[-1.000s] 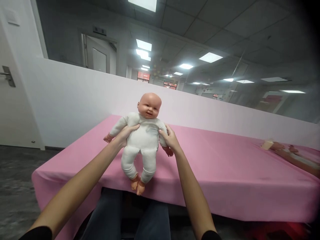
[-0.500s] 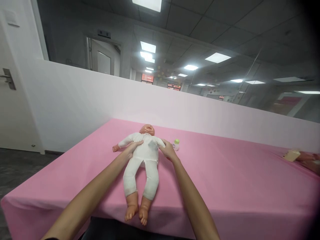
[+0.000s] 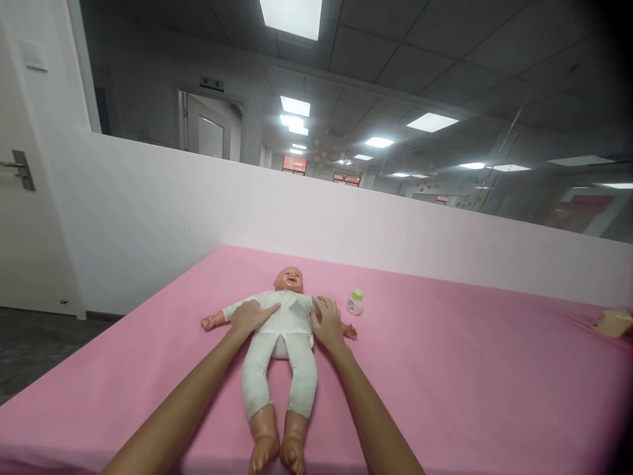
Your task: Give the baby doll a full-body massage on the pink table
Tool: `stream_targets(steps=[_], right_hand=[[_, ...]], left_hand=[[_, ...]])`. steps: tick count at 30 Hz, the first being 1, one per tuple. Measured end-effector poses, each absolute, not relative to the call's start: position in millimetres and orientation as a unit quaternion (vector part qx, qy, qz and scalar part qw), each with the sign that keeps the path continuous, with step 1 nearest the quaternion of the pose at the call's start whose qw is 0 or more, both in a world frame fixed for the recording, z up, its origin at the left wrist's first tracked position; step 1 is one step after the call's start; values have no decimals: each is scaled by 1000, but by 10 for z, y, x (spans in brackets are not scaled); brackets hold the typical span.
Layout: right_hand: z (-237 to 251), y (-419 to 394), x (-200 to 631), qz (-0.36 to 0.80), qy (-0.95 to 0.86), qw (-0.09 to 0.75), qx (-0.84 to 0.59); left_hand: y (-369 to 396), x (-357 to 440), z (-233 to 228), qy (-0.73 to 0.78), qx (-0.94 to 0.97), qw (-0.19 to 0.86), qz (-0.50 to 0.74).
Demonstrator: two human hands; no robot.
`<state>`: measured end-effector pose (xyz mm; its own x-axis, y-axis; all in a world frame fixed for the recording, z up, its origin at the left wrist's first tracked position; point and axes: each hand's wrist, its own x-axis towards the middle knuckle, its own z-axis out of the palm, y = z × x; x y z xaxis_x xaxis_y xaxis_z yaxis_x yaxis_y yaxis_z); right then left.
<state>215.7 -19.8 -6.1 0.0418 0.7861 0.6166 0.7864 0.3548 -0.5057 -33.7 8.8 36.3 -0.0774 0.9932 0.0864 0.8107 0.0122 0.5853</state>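
A baby doll (image 3: pixel 284 343) in a white soft suit lies on its back on the pink table (image 3: pixel 469 376), head away from me and bare feet at the near edge. My left hand (image 3: pixel 251 315) lies over the left side of its chest. My right hand (image 3: pixel 326 323) presses against the doll's other flank, fingers pointing up along its arm. Both hands clasp the torso between them.
A small white bottle with a green cap (image 3: pixel 355 303) stands just right of the doll's head. A beige object (image 3: pixel 614 322) sits at the table's far right edge. A white partition wall (image 3: pixel 198 211) runs behind the table, with a door (image 3: pixel 20 218) to the left.
The doll went from upright in the air at the table's edge to lying flat on its back. My hands stayed on its torso and my view moved closer over the table.
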Motion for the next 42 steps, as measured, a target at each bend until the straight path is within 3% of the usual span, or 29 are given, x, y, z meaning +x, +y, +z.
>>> stream_targets(steps=[6,15,18,22,27,34,42], right_hand=[[-33,-296,2010,139,-762,484,-408],[42,-368,2033,199,-725,514,-414],[48,-291,2092,221,-673,562,-427],[92,14,2134,213,-599,622,-457],[120,511,1939,227,-523,673,-471],[-41,798,1658,191,-587,656,-434],[-113,861,1689,167,-592,658,-434]], left_hand=[[55,-331,294,685,677,150,221],[6,-455,388,653,713,168,192],[35,-501,472,673,691,121,233],[194,-335,534,613,686,51,389],[545,69,362,502,663,71,550],[853,184,9,421,723,83,541],[855,258,36,419,726,71,541]])
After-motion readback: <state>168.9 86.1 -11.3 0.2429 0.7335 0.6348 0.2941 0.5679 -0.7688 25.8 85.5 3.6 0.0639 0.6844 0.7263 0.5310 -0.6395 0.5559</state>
